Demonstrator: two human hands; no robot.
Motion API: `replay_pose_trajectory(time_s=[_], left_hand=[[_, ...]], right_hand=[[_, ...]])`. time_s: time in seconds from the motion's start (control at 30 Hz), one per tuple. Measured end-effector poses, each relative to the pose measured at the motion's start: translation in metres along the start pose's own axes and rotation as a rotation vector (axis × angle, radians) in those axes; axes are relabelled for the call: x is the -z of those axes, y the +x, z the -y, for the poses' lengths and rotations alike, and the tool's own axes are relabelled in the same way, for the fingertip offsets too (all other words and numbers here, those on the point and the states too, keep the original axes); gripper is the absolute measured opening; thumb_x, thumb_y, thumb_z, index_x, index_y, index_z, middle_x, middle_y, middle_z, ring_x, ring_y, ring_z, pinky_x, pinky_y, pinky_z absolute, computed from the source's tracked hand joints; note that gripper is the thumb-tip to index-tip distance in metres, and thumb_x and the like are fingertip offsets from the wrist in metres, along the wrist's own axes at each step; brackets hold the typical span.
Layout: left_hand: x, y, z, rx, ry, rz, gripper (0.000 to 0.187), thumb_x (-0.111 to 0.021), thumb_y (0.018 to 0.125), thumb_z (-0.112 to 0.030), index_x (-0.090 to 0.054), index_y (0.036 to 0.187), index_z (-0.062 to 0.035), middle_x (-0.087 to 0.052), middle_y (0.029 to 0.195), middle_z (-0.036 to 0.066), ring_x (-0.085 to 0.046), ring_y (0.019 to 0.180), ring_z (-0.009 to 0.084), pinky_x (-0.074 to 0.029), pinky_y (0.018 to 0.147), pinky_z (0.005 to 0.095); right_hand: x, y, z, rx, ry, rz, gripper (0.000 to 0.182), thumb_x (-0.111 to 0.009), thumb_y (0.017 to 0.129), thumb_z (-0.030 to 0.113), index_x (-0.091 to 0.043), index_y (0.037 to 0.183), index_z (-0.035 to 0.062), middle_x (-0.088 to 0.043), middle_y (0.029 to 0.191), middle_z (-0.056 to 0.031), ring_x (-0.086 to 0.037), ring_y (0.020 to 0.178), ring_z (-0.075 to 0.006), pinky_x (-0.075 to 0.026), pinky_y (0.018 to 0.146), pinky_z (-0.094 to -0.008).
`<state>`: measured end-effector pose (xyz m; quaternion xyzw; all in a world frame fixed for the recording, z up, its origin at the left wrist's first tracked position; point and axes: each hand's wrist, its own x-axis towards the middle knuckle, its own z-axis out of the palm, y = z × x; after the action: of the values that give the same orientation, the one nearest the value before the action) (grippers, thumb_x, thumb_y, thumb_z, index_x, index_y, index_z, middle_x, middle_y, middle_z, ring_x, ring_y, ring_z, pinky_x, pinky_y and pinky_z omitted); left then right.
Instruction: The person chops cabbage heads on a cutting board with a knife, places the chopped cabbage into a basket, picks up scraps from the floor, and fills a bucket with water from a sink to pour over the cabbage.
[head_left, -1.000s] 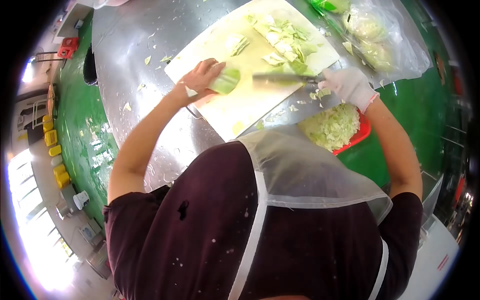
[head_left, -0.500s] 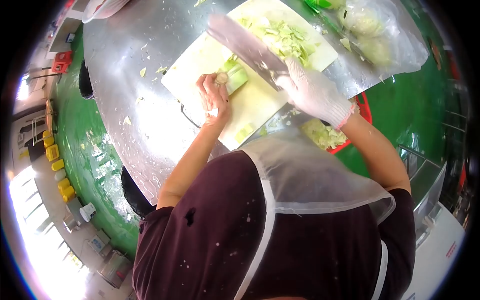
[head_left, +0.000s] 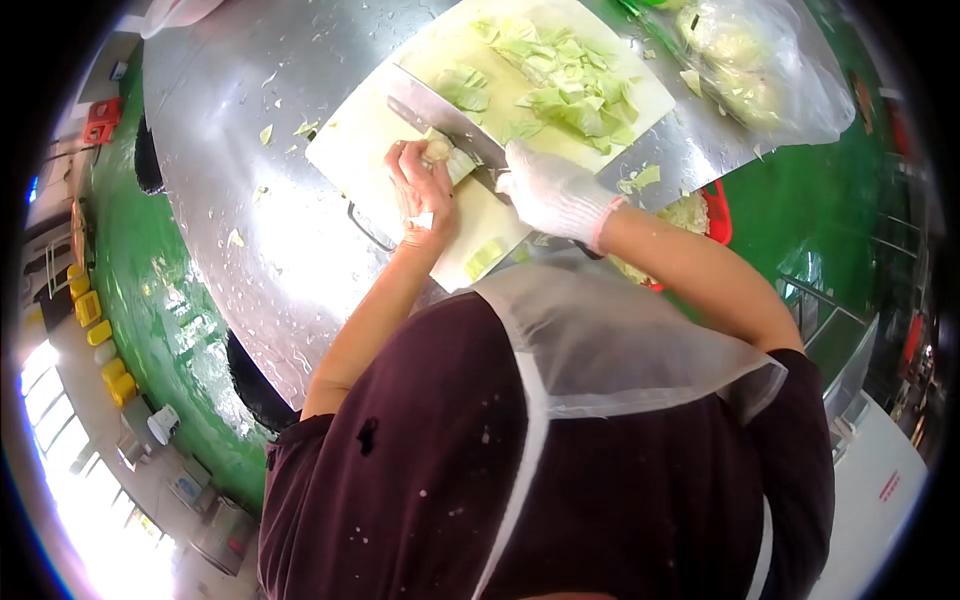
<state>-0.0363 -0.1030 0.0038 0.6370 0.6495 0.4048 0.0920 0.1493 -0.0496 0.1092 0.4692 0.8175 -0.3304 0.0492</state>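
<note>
My bare left hand (head_left: 424, 196) is curled around a pale green cabbage wedge (head_left: 461, 166) with a round stem end, pressing it on the white cutting board (head_left: 350, 142). My right hand (head_left: 556, 192), in a white knit glove, grips a broad cleaver (head_left: 440, 113). The blade stands just beyond the wedge, against or very near its cut side. On the far side of the blade, chopped cabbage leaves (head_left: 590, 105) lie spread over the board. A small cabbage piece (head_left: 484, 258) rests near the board's close corner.
The board lies on a wet metal table (head_left: 215, 120) dotted with scraps. A clear plastic bag (head_left: 785, 95) of cabbages sits at the far right. Below the table's right edge is a red basket (head_left: 719, 212) with cut cabbage. A pale bowl-like container (head_left: 178, 12) is at top left.
The cleaver has come down and left from above the board to beside the wedge. The wedge looks smaller, and more loose leaves lie beyond the blade. My left hand keeps its hold.
</note>
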Motion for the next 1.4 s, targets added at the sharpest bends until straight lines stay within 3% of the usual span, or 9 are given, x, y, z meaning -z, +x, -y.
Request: replay_pose_trajectory(time_s=[0.37, 0.57, 0.8, 0.87, 0.97, 1.07, 1.17, 1.27, 1.4], left_hand=[[0.007, 0.02, 0.002, -0.103, 0.07, 0.165, 0.066, -0.082, 0.068, -0.026, -0.052, 0.123, -0.0054, -0.044, 0.122, 0.024, -0.047, 0.114, 0.042, -0.043, 0.096, 0.0489], [0.061, 0.006, 0.064, -0.023, 0.136, -0.227, 0.054, -0.08, 0.07, -0.018, -0.055, 0.116, -0.0048, -0.054, 0.113, 0.013, -0.048, 0.109, 0.0308, -0.045, 0.09, 0.0411], [0.329, -0.122, 0.191, 0.711, 1.057, -0.467, 0.067, -0.063, 0.089, -0.049, -0.043, 0.135, -0.0051, -0.051, 0.12, 0.014, -0.049, 0.11, 0.027, -0.039, 0.101, 0.0413], [0.352, -0.115, 0.164, 1.492, 1.218, -0.369, 0.087, -0.066, 0.081, -0.06, -0.031, 0.147, -0.0145, -0.042, 0.14, 0.022, -0.024, 0.138, 0.0397, -0.031, 0.109, 0.0502], [0.36, -0.117, 0.199, 0.815, 1.342, -0.316, 0.069, -0.066, 0.087, -0.049, -0.043, 0.141, -0.0117, -0.049, 0.135, 0.016, -0.034, 0.135, 0.0299, -0.038, 0.106, 0.0464], [0.262, -0.028, 0.159, 0.326, 0.6, -0.41, 0.034, -0.068, 0.088, -0.011, -0.061, 0.12, -0.0055, -0.06, 0.12, 0.015, -0.058, 0.112, 0.0283, -0.045, 0.099, 0.0374], [0.142, 0.046, 0.1, 0.108, 0.138, -0.291, 0.034, -0.065, 0.086, -0.002, -0.062, 0.117, -0.0113, -0.061, 0.118, 0.008, -0.059, 0.109, 0.0244, -0.049, 0.09, 0.0349], [0.044, 0.094, 0.016, 0.295, -0.112, -0.025, 0.032, -0.062, 0.089, -0.006, -0.058, 0.12, -0.0104, -0.059, 0.117, 0.009, -0.06, 0.102, 0.0244, -0.055, 0.078, 0.0323], [-0.062, 0.124, -0.011, -0.004, -0.121, 0.134, 0.048, -0.069, 0.084, -0.022, -0.055, 0.128, -0.0103, -0.053, 0.131, 0.014, -0.046, 0.124, 0.0353, -0.039, 0.105, 0.042]], right_hand=[[0.007, -0.009, -0.021, -0.01, -0.047, 0.015, 0.029, -0.052, 0.093, 0.029, -0.048, 0.104, 0.0024, -0.063, 0.082, -0.0247, -0.062, 0.082, -0.0419, -0.047, 0.071, -0.0496], [0.038, -0.033, -0.056, -0.22, -0.067, -0.053, 0.029, -0.049, 0.095, 0.03, -0.049, 0.103, 0.0027, -0.064, 0.083, -0.0243, -0.064, 0.079, -0.04, -0.048, 0.07, -0.0509], [0.023, -0.044, -0.068, -0.127, -0.106, -0.163, 0.028, -0.048, 0.095, 0.03, -0.047, 0.103, 0.0033, -0.064, 0.075, -0.0221, -0.064, 0.069, -0.0401, -0.049, 0.067, -0.0499], [0.025, -0.048, -0.061, -0.104, -0.217, -0.154, 0.028, -0.048, 0.095, 0.03, -0.046, 0.104, 0.0037, -0.065, 0.075, -0.0208, -0.065, 0.068, -0.0392, -0.048, 0.065, -0.0502], [0.03, -0.058, -0.044, -0.091, -0.297, -0.049, 0.022, -0.048, 0.093, 0.025, -0.048, 0.102, 0.0057, -0.066, 0.078, -0.0195, -0.065, 0.072, -0.0398, -0.048, 0.065, -0.0521], [0.029, -0.07, -0.044, -0.101, -0.247, -0.003, 0.014, -0.048, 0.089, 0.017, -0.051, 0.099, 0.0084, -0.066, 0.08, -0.0197, -0.064, 0.077, -0.0416, -0.046, 0.067, -0.0541], [0.039, -0.083, -0.052, -0.17, -0.188, 0.008, 0.029, -0.051, 0.095, 0.032, -0.046, 0.101, 0.0035, -0.064, 0.078, -0.023, -0.062, 0.077, -0.0445, -0.045, 0.066, -0.0537], [0.037, -0.098, -0.063, -0.221, -0.045, -0.141, 0.034, -0.051, 0.095, 0.036, -0.047, 0.1, 0.0018, -0.063, 0.08, -0.0251, -0.062, 0.079, -0.0454, -0.045, 0.068, -0.0516], [0.045, -0.111, -0.055, -0.279, 0.138, -0.321, 0.033, -0.05, 0.095, 0.035, -0.049, 0.098, 0.0027, -0.063, 0.085, -0.0288, -0.06, 0.082, -0.0482, -0.044, 0.071, -0.0556]])
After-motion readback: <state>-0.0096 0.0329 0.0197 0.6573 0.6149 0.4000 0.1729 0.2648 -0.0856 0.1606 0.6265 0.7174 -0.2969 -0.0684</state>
